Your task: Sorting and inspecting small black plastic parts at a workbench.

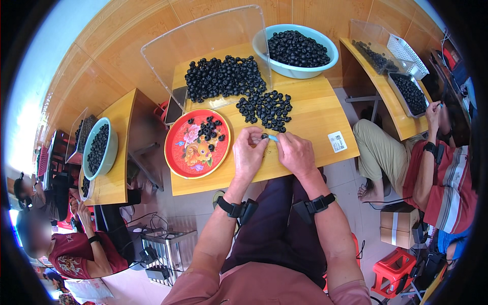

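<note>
Over the near part of the yellow wooden table (310,109), my left hand (248,152) pinches a small black round piece (265,136) between thumb and fingers. My right hand (297,153) grips a small light-blue tool (273,138), its tip against or close to the piece; the exact contact is too small to tell. Left of my hands lies a red flowered round tray (178,145) with several black pieces on it. Just beyond them is a loose spread of black round pieces (264,109), some with visible holes, and behind it a larger heap (223,79).
A clear plastic panel (203,31) stands around the heap. A pale-blue basin (326,65) full of black pieces stands at the far right. Co-workers sit at a left table (118,168) and a right table (373,84). A red stool (389,274) stands at lower right.
</note>
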Demonstrator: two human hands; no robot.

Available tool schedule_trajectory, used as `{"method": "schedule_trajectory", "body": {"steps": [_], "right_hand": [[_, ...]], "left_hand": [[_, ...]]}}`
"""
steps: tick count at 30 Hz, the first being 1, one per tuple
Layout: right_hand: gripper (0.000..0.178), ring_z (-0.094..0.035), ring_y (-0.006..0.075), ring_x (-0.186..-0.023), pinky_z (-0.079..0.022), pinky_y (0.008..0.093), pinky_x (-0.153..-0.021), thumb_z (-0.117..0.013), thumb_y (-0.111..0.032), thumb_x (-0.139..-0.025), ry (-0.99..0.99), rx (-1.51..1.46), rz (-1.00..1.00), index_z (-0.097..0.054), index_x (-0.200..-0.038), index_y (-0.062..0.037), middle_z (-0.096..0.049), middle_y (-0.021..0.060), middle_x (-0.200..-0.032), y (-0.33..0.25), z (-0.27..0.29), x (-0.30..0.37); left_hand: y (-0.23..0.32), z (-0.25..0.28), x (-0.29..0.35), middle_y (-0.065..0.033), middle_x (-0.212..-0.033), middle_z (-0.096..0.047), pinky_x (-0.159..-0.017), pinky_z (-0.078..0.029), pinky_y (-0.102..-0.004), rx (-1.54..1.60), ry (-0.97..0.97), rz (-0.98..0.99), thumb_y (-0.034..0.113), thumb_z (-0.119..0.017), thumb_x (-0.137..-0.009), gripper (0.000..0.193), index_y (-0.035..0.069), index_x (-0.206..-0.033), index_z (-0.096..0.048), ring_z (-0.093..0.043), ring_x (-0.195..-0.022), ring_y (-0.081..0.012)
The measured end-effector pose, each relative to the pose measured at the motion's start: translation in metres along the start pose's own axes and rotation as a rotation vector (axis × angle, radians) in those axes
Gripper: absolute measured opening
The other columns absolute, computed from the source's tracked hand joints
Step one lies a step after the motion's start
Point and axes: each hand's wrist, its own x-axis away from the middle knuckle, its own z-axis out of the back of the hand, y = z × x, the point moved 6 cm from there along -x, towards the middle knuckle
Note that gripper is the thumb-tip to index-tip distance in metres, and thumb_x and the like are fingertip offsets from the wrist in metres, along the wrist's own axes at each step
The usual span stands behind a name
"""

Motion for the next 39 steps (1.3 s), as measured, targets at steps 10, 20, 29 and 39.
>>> {"method": "schedule_trajectory", "body": {"steps": [10, 20, 29, 39], "right_hand": [[0.006, -0.07, 0.0285, -0.072, -0.056, 0.0422, -0.06, -0.065, -0.011, -0.093, 0.046, 0.053, -0.059, -0.062, -0.089, -0.0078, -0.064, 0.0088, -0.076, 0.005, 0.002, 0.0], [0.011, -0.068, 0.0296, -0.07, -0.055, 0.0431, -0.058, -0.066, -0.012, -0.094, 0.099, 0.098, -0.139, -0.059, -0.087, -0.0078, -0.063, 0.0093, -0.077, 0.01, 0.006, -0.001], [0.012, -0.068, 0.0316, -0.069, -0.053, 0.0452, -0.057, -0.068, -0.015, -0.094, 0.178, 0.043, -0.203, -0.06, -0.09, -0.0076, -0.062, 0.0103, -0.077, 0.017, 0.01, -0.001], [0.008, -0.067, 0.0326, -0.069, -0.053, 0.0456, -0.058, -0.069, -0.014, -0.094, 0.234, 0.006, -0.239, -0.062, -0.094, -0.0093, -0.063, 0.0096, -0.077, 0.018, 0.012, 0.0]], "left_hand": [[0.006, 0.004, 0.001, -0.0082, -0.094, -0.07, -0.075, -0.057, -0.0281, 0.002, 0.032, -0.097, -0.001, -0.079, -0.087, 0.026, 0.0, -0.111, -0.069, -0.069, -0.083, -0.0136], [0.037, 0.049, 0.005, -0.0079, -0.094, -0.067, -0.071, -0.055, -0.0294, -0.225, 0.179, -0.321, -0.006, -0.078, -0.083, 0.02, 0.003, -0.1, -0.075, -0.064, -0.077, -0.0168], [0.06, 0.092, -0.025, -0.0151, -0.101, -0.068, -0.085, -0.056, -0.0427, -0.619, 0.242, -0.468, -0.005, -0.072, -0.084, 0.026, 0.004, -0.108, -0.073, -0.068, -0.094, -0.0326], [0.044, -0.033, -0.024, -0.018, -0.106, -0.068, -0.089, -0.055, -0.0467, -0.402, -0.318, -0.532, -0.005, -0.069, -0.084, 0.027, 0.003, -0.109, -0.07, -0.066, -0.103, -0.0391]]}}
